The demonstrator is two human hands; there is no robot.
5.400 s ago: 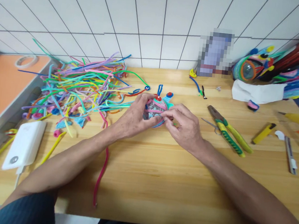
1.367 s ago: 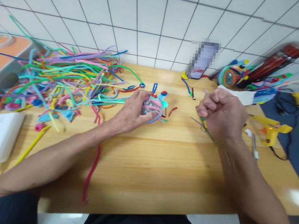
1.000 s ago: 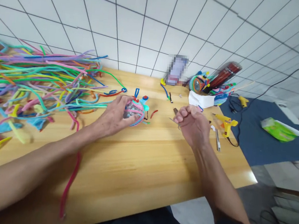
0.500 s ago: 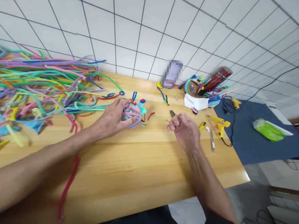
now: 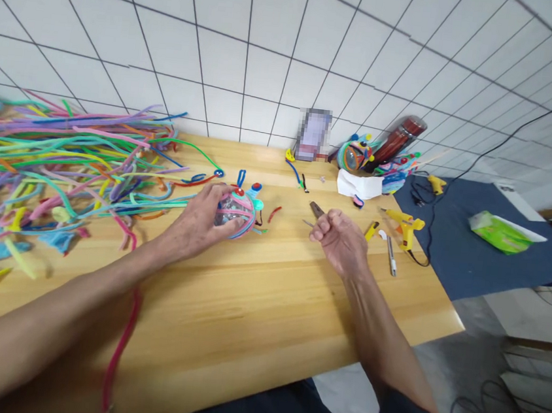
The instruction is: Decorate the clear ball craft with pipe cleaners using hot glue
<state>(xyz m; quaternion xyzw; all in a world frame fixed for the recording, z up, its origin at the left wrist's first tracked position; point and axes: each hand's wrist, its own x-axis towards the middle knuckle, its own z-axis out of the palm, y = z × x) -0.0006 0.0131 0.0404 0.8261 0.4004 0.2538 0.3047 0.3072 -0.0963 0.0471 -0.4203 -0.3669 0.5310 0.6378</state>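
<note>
- Left hand (image 5: 199,217): fingers at the top, thumb across the near side, clasping a clear ball (image 5: 230,213).
- Right hand (image 5: 344,242): fingers curled beside the pliers (image 5: 314,208); whether they pinch anything, I cannot tell.
- Clear ball: within the left grasp, well apart from the right hand, banded pink and blue.
- Blue loop (image 5: 241,176): upright at its top.
- Red disc (image 5: 239,192): just below.

By the tiled wall (image 5: 219,43) I see a phone (image 5: 314,133) propped up, a dark red flask (image 5: 402,141) to its right and, farther over, a green packet (image 5: 503,233) on dark blue cloth (image 5: 462,262).
</note>
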